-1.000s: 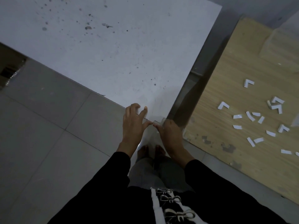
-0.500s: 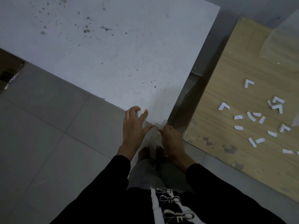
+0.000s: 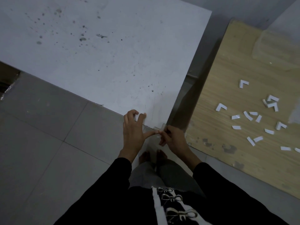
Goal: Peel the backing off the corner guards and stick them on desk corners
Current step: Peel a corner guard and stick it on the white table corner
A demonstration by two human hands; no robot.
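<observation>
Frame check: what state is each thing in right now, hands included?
clear plastic corner guard, set on the desk's near corner, pinched by the right hand
white speckled desk top, near corner under the guard
left hand, fingertips resting on the desk edge, thumb stretched towards the right hand
right hand, fingers curled at the guard
white backing strips, peeled, scattered loose on the wooden board

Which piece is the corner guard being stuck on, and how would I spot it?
Start at the speckled white desk and follow its edges to the corner nearest the person. The corner guard sits right there, gripped by the right hand. Unlike the opaque white scraps on the wooden board, it is clear and nearly see-through.
</observation>
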